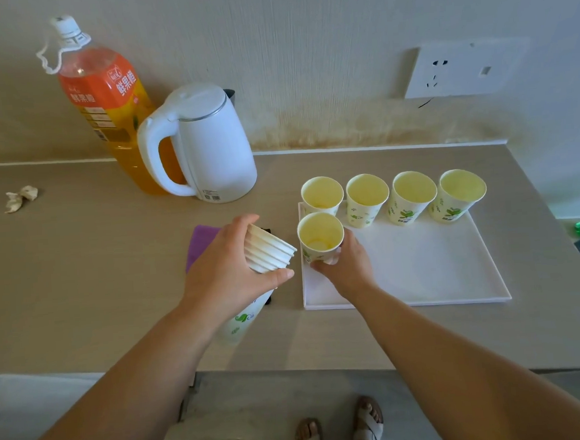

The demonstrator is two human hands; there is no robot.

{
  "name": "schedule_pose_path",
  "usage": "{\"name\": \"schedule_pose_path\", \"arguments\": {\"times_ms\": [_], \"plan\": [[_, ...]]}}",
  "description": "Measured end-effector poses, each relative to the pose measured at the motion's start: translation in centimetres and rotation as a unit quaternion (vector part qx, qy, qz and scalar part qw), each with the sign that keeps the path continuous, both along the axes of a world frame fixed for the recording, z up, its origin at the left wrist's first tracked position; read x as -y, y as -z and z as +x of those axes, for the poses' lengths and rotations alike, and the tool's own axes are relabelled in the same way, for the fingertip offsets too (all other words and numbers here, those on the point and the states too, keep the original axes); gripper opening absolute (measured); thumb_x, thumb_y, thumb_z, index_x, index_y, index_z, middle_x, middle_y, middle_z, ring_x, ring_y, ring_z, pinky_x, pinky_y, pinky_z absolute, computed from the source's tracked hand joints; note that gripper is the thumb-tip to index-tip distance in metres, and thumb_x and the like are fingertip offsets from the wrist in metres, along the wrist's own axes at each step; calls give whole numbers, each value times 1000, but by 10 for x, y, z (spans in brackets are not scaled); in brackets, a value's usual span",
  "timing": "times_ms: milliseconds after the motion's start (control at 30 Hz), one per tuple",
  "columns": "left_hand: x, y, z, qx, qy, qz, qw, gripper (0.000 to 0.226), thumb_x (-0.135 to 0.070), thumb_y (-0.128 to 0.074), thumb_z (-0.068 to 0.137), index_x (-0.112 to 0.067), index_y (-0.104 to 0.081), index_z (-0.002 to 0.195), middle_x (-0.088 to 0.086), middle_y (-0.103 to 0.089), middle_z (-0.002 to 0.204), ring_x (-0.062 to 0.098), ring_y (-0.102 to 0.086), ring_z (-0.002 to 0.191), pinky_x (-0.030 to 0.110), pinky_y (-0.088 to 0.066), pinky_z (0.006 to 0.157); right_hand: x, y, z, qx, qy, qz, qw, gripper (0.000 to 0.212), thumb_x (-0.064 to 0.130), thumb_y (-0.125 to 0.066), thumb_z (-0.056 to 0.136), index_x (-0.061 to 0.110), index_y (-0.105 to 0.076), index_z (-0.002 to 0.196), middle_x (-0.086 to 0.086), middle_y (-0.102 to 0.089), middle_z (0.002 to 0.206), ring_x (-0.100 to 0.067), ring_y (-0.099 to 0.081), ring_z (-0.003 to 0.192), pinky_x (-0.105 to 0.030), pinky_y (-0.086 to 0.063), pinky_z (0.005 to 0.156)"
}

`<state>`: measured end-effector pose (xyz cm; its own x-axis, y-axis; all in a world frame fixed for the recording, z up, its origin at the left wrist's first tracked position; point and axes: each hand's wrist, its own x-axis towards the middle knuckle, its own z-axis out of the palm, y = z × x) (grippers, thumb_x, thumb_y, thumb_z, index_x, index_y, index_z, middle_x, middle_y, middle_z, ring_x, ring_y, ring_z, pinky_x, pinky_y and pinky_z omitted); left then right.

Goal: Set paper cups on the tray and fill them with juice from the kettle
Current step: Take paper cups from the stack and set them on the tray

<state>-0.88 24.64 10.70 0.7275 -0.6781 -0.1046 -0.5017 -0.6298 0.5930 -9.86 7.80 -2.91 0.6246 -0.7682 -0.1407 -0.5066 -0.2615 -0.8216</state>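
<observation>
The left grip (230,272) holds a nested stack of paper cups (270,252) on its side, rims pointing right, above the desk (96,267) just left of the white tray (422,262). The right grip (348,264) is wrapped round the lower part of a single cup (320,238), upright at the tray's left edge (whether its base touches the tray I cannot tell). Just behind it, a row of four cups (414,195) stands upright along the tray's far edge. Their insides look pale yellow; whether they contain juice is unclear. The white kettle (207,143) sits on the desk behind and left of the tray, lid closed, handle facing left, with a juice bottle (105,95) just behind it. A purple cloth (202,239) lies partly under the left grip, and a crumpled paper scrap (21,197) lies far left.
</observation>
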Motion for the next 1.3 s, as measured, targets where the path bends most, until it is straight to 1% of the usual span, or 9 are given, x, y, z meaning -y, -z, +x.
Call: {"name": "schedule_pose_path", "arguments": {"times_ms": [200,433,500,567,633,733,867,1067,1300], "plan": [[1,-1,-2,-5,9,6,1000,86,-49,-81,67,-35,-35,138,-21,-33,103,4,-41,98,27,-38,79,1,0,-5,-3,-8,13,1000,73,25,-81,71,22,-42,133,0,-55,128,-21,-50,118,-39,-44,97],[8,-4,-4,-19,4,-6,1000,92,-45,-83,66,-30,-31,140,-19,-36,105,3,-37,99,25,-36,80,6,-18,-23,-13,-21,15,1000,70,5,-67,80,18,-35,140,-1,-43,140,-20,-45,124,-33,-40,100],[11,-6,-5,-14,-4,-14,1000,91,-45,-84,64,-26,-33,137,-15,-43,110,3,-35,94,26,-35,76,5,-37,-31,38,34,-20,998,53,5,-62,85,19,-42,133,3,-48,131,-16,-49,115,-32,-44,96],[16,-8,-7,-13,-6,-22,1000,89,-46,-84,63,-24,-35,134,-14,-45,110,3,-33,90,24,-31,73,4,-69,-34,133,65,-23,989,29,10,-60,89,26,-53,112,9,-56,113,-11,-53,99,-20,-45,81],[21,-13,-11,-7,3,-32,999,88,-47,-84,62,-25,-37,133,-14,-48,111,4,-39,92,22,-27,72,-1,-106,-34,186,1,11,983,14,20,-59,92,33,-58,96,10,-60,106,-8,-55,96,-12,-42,77],[30,-21,-16,3,23,-56,998,88,-48,-84,61,-28,-40,134,-14,-54,117,8,-51,105,22,-31,76,-12,-146,-30,140,-168,28,976,13,28,-61,91,39,-61,86,18,-61,98,7,-54,90,-13,-41,79],[36,-31,-18,20,31,-81,996,90,-46,-84,61,-27,-39,137,-12,-55,122,12,-54,112,24,-38,81,-16,-158,-29,160,-160,63,972,18,24,-58,94,28,-63,76,16,-59,73,4,-51,65,-8,-38,65],[44,-43,-23,63,40,-90,993,84,-47,-80,67,-24,-39,136,-9,-53,124,14,-53,111,28,-41,81,-15,-164,-28,219,-97,122,963,23,22,-54,96,22,-66,76,3,-61,80,-11,-57,82,-39,-48,89],[48,-44,-24,58,66,-104,991,75,-47,-81,65,-29,-44,128,-9,-56,115,14,-57,101,34,-47,81,-1,-171,-24,260,43,85,961,22,27,-51,97,23,-63,79,4,-64,78,-12,-59,79,-47,-51,91]]}}
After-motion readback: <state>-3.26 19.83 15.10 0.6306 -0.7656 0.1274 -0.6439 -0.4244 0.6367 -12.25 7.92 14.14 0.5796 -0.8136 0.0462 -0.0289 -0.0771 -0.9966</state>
